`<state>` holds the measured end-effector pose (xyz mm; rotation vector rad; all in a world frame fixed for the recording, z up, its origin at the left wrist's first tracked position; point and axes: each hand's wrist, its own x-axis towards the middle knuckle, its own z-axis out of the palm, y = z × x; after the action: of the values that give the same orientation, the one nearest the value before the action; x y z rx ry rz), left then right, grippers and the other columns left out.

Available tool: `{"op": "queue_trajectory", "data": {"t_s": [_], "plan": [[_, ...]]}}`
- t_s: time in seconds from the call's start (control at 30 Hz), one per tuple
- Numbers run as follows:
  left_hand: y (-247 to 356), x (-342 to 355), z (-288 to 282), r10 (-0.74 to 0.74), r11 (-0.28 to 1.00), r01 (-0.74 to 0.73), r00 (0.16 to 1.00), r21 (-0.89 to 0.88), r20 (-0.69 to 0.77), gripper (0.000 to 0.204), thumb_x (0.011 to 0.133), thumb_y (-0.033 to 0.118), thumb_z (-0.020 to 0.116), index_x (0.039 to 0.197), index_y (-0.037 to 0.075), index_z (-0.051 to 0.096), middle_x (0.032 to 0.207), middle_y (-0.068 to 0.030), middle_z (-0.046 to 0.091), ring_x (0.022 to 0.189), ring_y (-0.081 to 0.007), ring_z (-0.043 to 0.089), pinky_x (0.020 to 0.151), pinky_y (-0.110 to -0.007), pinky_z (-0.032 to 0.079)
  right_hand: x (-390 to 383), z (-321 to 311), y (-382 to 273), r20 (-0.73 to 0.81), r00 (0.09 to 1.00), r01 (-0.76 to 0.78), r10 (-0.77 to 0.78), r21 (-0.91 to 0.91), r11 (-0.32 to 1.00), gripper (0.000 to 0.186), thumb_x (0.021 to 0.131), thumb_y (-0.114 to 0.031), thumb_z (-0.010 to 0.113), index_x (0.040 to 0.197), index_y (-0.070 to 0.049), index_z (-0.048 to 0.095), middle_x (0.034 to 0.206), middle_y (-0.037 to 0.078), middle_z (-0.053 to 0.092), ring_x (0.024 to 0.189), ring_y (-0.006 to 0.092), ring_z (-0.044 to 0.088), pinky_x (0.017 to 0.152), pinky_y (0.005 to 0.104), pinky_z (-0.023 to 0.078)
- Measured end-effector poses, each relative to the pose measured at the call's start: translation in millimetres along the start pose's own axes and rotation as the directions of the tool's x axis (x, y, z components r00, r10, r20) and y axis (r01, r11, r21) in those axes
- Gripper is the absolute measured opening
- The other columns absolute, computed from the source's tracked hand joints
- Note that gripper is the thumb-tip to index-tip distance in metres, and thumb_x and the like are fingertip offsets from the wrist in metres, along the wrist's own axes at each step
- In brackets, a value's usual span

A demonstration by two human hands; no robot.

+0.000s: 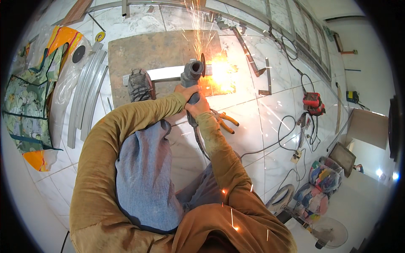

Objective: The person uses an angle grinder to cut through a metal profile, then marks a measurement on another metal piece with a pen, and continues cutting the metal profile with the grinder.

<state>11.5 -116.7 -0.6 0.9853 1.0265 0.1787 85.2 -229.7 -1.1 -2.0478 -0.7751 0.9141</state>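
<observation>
A shoe (140,86) stands across a bar (168,73) on the board (126,50); the left hand (186,90) and the right hand (198,107) clamp the grinder (188,76) over it, sparks (196,29) spraying from the disc (203,65); pliers (222,116) lie by the right sleeve (215,137).

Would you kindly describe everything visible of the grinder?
The grinder is dark grey, seemingly plastic, with a round opening at its far end. A thin disc stands nearly edge-on at its right; sparks stream away from the person, so it appears running. The left grip and right grip hold its body; a cord trails from the near end. It overlaps a metal bar in view; glare hides any contact.
</observation>
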Motion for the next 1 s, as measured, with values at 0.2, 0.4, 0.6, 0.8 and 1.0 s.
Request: {"op": "queue_trajectory", "data": {"t_s": [0.2,0.4,0.6,0.8,1.0], "plan": [[14.3,-13.9,6.5,-0.007,1.0,0.007,1.0,0.003,-0.03,0.044,0.072,0.034,0.084,0.099,0.002,0.073,0.095,-0.0126,0.074,0.082,-0.0202,0.071,0.077,-0.036,0.057,2.9,-1.0,10.6,-0.003,0.998,-0.062,0.062,-0.078,0.995,0.081,0.061,-0.043,0.087,0.126,-0.004,0.057,0.112,0.02,0.069,0.106,0.0349,0.068,0.093,0.044,0.053],[1.6,-3.7,3.2,0.055,0.998,-0.055,0.998,0.011,-0.011,0.046,0.074,0.038,0.083,0.099,0.0,0.074,0.094,-0.0116,0.074,0.083,-0.0198,0.071,0.077,-0.035,0.056,1.9,1.9,11.5,0.003,0.999,0.034,-0.034,0.054,0.998,0.087,0.061,-0.043,0.087,0.131,-0.003,0.054,0.115,0.021,0.068,0.109,0.036,0.067,0.094,0.0439,0.053],[-9.1,3.8,-1.2,0.065,0.996,-0.064,0.998,-0.057,0.015,0.04,0.073,0.033,0.084,0.097,0.003,0.074,0.092,-0.0111,0.074,0.08,-0.019,0.071,0.076,-0.035,0.057,-2.1,3.8,4.1,0.002,1.0,-0.001,0.001,-0.012,1.0,0.086,0.062,-0.042,0.087,0.131,-0.003,0.054,0.115,0.02,0.068,0.108,0.0355,0.067,0.095,0.0438,0.053],[-3.9,-4.7,-1.5,0.043,0.998,-0.042,0.999,0.037,-0.016,0.042,0.074,0.036,0.083,0.096,0.001,0.075,0.091,-0.0117,0.074,0.08,-0.0195,0.071,0.074,-0.035,0.057,-6.3,5.1,3.5,-0.009,1.0,-0.013,0.013,0.011,1.0,0.081,0.062,-0.042,0.087,0.126,-0.002,0.058,0.114,0.021,0.069,0.107,0.0361,0.068,0.092,0.0439,0.053],[9.6,-16.0,9.5,-0.012,0.991,0.006,0.999,0.135,0.045,0.05,0.082,0.034,0.077,0.113,-0.003,0.067,0.095,-0.0104,0.072,0.085,-0.0204,0.07,0.08,-0.037,0.057,-12.5,-9.2,9.3,-0.09,0.996,0.0,-0.003,-0.04,0.999,0.077,0.063,-0.04,0.087,0.122,0.0,0.058,0.111,0.021,0.068,0.106,0.0353,0.068,0.091,0.0431,0.054]]}}
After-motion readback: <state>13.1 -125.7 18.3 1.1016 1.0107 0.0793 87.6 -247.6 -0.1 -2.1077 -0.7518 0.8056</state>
